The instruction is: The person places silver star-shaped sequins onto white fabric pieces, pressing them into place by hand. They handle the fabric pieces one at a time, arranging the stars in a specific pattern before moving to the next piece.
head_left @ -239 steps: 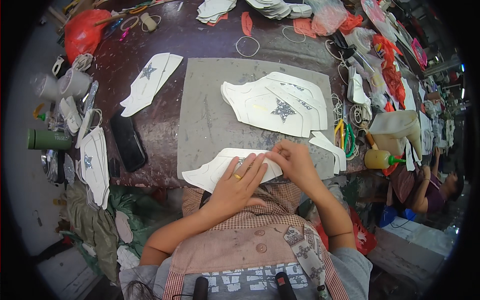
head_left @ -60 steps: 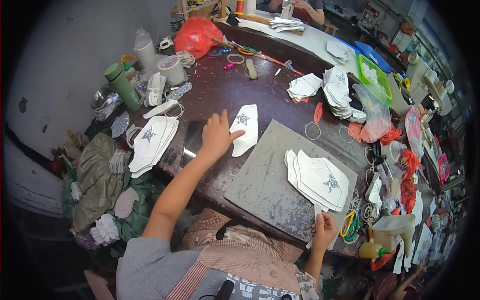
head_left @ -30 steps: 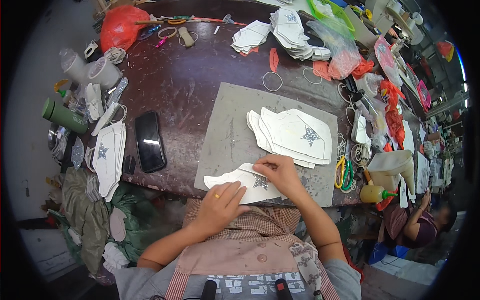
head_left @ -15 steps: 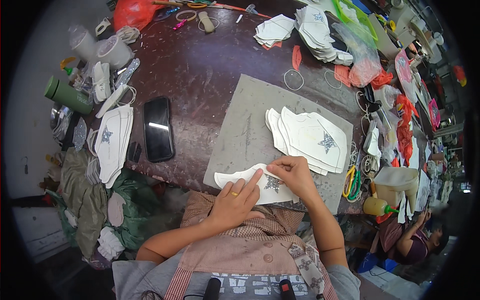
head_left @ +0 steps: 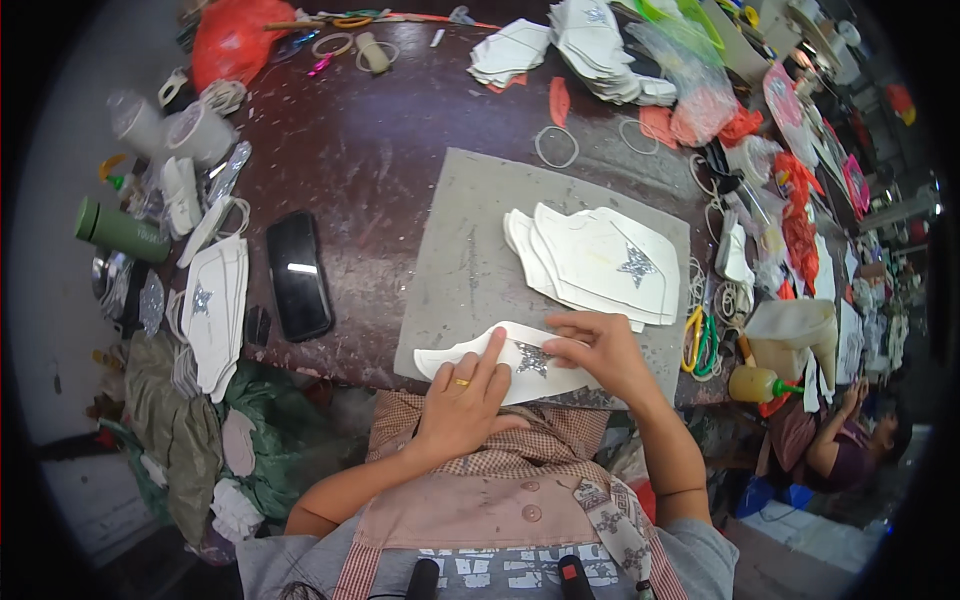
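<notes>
A white shoe-upper piece [head_left: 447,361] with a silver glitter star lies near the front edge of a grey board [head_left: 430,270]. My left hand [head_left: 465,398], a ring on one finger, rests on this piece with its fingers stretched out, the index fingertip at the upper edge. To the right of it, my right hand [head_left: 600,352] has thumb and fingers bent together around the same upper edge, just beside the star; its fingertips partly hide the edge. Behind the hands, a small stack of similar white pieces [head_left: 600,262] lies fanned on the board, the top one showing its star.
A black phone [head_left: 298,275] lies to the left, beside more white pieces [head_left: 215,315] and a green bottle [head_left: 122,230]. Scissors [head_left: 700,340], a glue bottle [head_left: 762,385] and a tub [head_left: 792,330] are at right. Stacked white pieces [head_left: 590,55] stand at the back. A person [head_left: 850,440] sits far right.
My right hand has moved a little to the right along the piece's upper edge, its thumb and index finger slightly farther apart. My left hand stays on the piece. The whole view has shifted slightly.
</notes>
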